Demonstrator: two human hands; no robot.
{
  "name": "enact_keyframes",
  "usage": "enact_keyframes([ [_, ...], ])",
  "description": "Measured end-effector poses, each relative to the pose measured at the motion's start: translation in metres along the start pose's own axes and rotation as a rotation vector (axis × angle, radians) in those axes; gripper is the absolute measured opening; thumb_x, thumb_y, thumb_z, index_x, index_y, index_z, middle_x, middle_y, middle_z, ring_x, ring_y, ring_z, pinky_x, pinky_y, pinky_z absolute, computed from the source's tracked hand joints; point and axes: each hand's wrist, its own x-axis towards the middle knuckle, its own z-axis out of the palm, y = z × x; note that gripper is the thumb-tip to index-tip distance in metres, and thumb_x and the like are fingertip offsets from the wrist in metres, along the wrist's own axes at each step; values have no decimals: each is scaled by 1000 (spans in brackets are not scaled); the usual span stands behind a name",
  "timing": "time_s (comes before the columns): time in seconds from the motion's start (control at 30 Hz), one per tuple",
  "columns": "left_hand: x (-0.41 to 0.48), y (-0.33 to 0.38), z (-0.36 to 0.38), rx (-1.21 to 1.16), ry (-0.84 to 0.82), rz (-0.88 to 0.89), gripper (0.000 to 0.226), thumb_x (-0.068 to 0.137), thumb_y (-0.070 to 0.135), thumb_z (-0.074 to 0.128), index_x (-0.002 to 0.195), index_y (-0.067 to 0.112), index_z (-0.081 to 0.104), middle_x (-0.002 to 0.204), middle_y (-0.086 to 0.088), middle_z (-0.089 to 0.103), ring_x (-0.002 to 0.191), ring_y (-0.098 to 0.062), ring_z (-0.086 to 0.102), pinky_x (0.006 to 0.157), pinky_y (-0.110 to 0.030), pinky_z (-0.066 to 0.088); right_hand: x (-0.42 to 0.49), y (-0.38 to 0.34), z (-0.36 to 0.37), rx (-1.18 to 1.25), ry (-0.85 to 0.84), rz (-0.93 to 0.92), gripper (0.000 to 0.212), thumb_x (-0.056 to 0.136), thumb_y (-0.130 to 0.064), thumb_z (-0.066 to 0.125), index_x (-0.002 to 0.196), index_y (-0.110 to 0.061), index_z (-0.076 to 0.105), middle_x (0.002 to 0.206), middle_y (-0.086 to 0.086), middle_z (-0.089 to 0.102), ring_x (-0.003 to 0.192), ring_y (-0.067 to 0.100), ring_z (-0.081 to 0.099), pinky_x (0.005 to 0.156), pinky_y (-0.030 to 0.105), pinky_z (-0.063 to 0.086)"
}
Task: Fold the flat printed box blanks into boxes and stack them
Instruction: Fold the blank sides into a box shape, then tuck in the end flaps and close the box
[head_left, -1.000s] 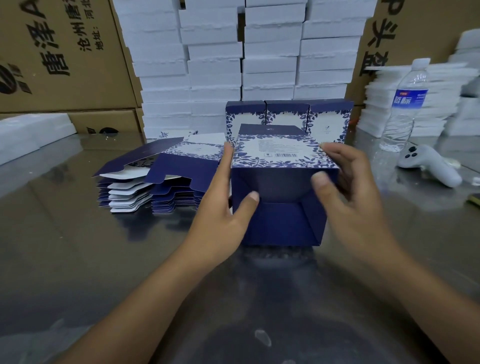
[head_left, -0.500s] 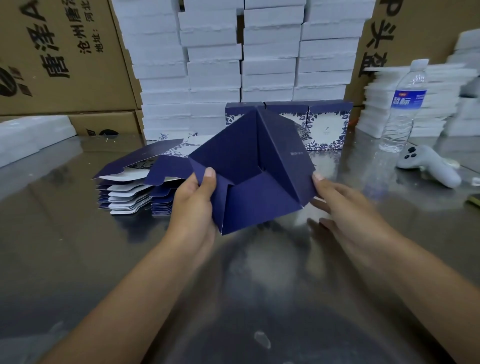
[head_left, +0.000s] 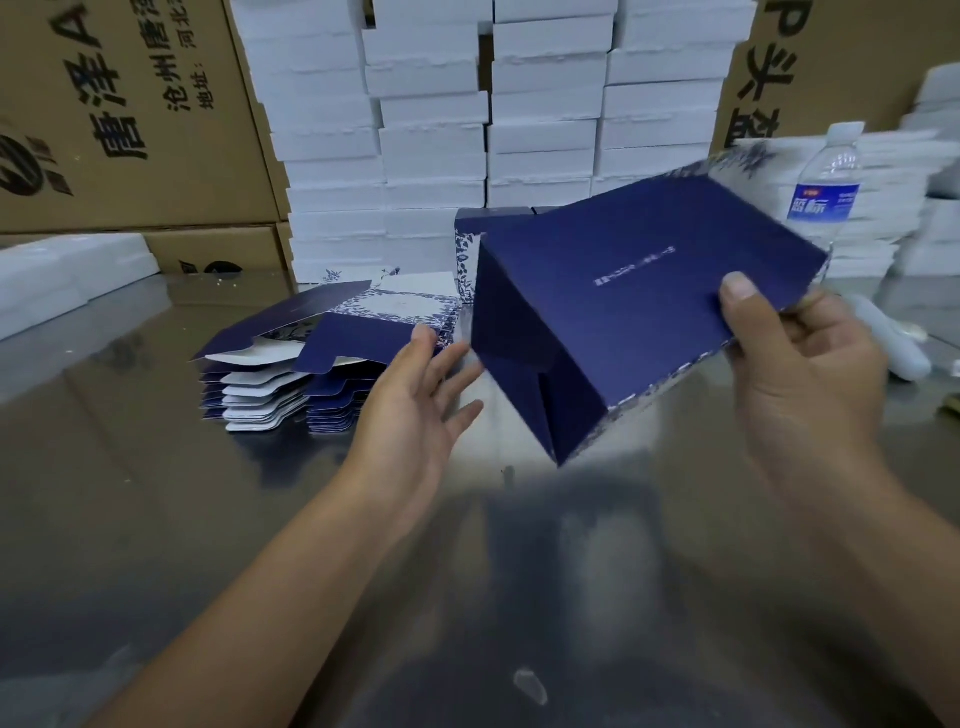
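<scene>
- This is a packaging workshop or warehouse packing station, judging by the stock all around.
- Far beyond the fingers (head_left: 431, 343) of the left hand (head_left: 415, 415), white boxes (head_left: 431, 130) stand stacked in tall columns like a wall.
- Large brown corrugated cartons (head_left: 130, 130) printed with Chinese characters flank those columns on both sides.
- Just left of those fingers, a pile of flat printed blanks (head_left: 270, 384) lies on a shiny metal bench (head_left: 130, 519).
- Behind the fingers (head_left: 802, 317) of the right hand (head_left: 810, 374), which grips a folded navy box (head_left: 623, 312), stand more white stacks (head_left: 883, 234) and a water bottle (head_left: 826, 182).
</scene>
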Motion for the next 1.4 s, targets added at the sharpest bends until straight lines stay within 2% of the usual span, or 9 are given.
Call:
enact_keyframes([
  [0.13, -3, 4, 2, 175, 9, 142, 41, 87, 48, 53, 123, 29, 45, 135, 3, 52, 121, -9, 52, 111, -38, 34, -9, 1, -3, -388, -134, -510, 22, 79, -31, 70, 85, -30, 49, 80, -23, 62, 77, -3, 56, 76, 13, 43],
  [0.27, -8, 6, 0, 530, -168, 496, 98, 56, 79, 66, 138, 51, 22, 148, 16, 31, 136, -5, 35, 112, -30, 30, -13, 13, -1, -886, -367, -1178, 23, 84, -25, 69, 76, -6, 59, 69, 9, 59, 70, 23, 51, 75, 32, 40],
  [0.4, -15, 2, -4, 791, -337, 735, 113, 58, 60, 76, 139, 61, -2, 157, 15, 7, 145, -7, 16, 116, -36, 27, -20, 17, 6, -983, -499, -1323, 29, 92, -24, 60, 72, -5, 70, 64, 7, 59, 60, 25, 57, 67, 34, 38],
  [0.53, -18, 2, 0, 751, -298, 721, 107, 59, 40, 81, 139, 54, 12, 151, -9, 25, 140, -21, 31, 112, -42, 33, -27, 18, 11, -1022, -540, -1367, 27, 93, -18, 59, 71, -7, 71, 64, 6, 60, 60, 23, 58, 68, 31, 39],
  [0.67, -22, -3, 4, 804, -184, 835, 81, 62, 41, 75, 127, 31, 27, 136, -11, 31, 127, -23, 42, 106, -38, 39, -26, 11, 13, -1084, -663, -1279, 22, 90, -20, 61, 76, -8, 73, 75, 5, 67, 70, 24, 64, 77, 31, 44],
  [0.87, -23, 2, 4, 831, -168, 856, 79, 59, 41, 75, 122, 35, 30, 135, -7, 26, 131, -21, 38, 107, -40, 38, -22, -22, 4, -1046, -676, -935, 27, 89, -16, 50, 106, -7, 69, 97, 7, 69, 85, 26, 65, 78, 34, 49],
  [1.0, -23, 0, 6, 861, -208, 910, 82, 58, 40, 79, 124, 39, 30, 136, -8, 26, 133, -21, 35, 107, -33, 37, -23, -36, 24, -1335, -795, -815, 33, 89, -22, 41, 102, -13, 70, 92, 5, 69, 81, 28, 66, 61, 40, 53],
  [1.1, -20, -2, 6, 873, -223, 951, 85, 57, 40, 79, 125, 44, 28, 136, -5, 27, 134, -26, 34, 106, -23, 36, -18, -46, 48, -1596, -934, -506, 47, 84, -39, 24, 109, -28, 61, 107, -6, 60, 100, 19, 58, 73, 36, 51],
  [1.4, -23, -1, 8, 882, -278, 986, 80, 59, 45, 76, 125, 39, 31, 133, -10, 26, 127, -4, 36, 99, -11, 33, 5, -15, 85, -1754, -1001, -146, 13, 95, -33, 44, 98, -22, 50, 112, 5, 56, 98, 24, 55, 77, 31, 40],
])
